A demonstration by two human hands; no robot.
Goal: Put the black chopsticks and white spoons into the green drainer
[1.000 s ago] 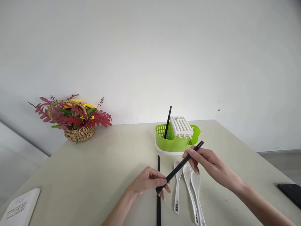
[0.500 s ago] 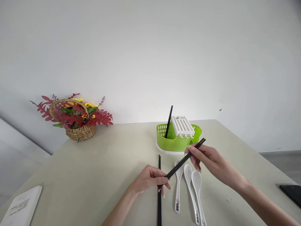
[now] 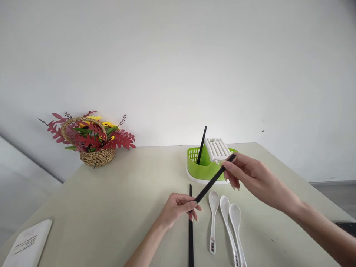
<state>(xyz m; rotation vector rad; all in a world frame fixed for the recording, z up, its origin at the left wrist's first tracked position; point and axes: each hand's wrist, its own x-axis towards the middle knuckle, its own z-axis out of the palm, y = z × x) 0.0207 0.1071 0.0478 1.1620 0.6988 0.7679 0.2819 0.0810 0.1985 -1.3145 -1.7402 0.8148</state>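
Note:
A pair of black chopsticks (image 3: 210, 183) slants up to the right between my two hands. My left hand (image 3: 180, 207) pinches the lower end, and my right hand (image 3: 250, 174) grips the upper end, in front of a green cutlery holder (image 3: 202, 171). Other black chopsticks (image 3: 201, 145) lean upright in its left compartment. On the table under my left hand lies another pair of black chopsticks (image 3: 190, 241). To its right rest three white spoons: a left spoon (image 3: 213, 202), a middle spoon (image 3: 226, 209) and a right spoon (image 3: 235, 215).
A white slotted rack (image 3: 218, 149) sits on top of the holder. At the back left stands a wicker basket (image 3: 97, 157) of artificial flowers. A white flat object (image 3: 30, 243) lies at the left edge, a dark object (image 3: 346, 227) at the right. A wall (image 3: 167, 74) rises behind the table.
My right hand has shifted up and right relative to the spoons, nearer the chopsticks' upper tips. My left hand has risen slightly, still pinching the lower end. The view has shifted slightly.

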